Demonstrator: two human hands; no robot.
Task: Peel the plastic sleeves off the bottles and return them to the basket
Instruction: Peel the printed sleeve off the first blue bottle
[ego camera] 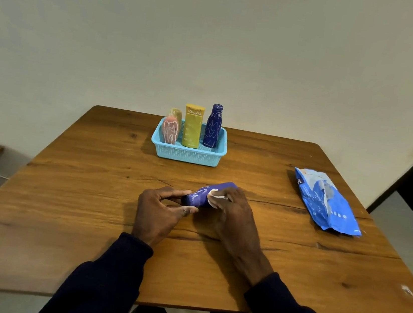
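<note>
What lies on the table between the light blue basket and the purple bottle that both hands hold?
Nothing lies there. The head view shows only bare wooden table between the light blue basket and the purple bottle.

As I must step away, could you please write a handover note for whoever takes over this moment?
Left hand grips the near end of the purple plastic bottle, lying on the wooden table. Right hand pinches a white scrap at its middle.
Done: none visibly peeled.
Remaining: finish this one; pink bottle, tan bottle, yellow bottle and dark blue bottle stand in the light blue plastic basket, scribbled sleeves seemingly on.
</note>
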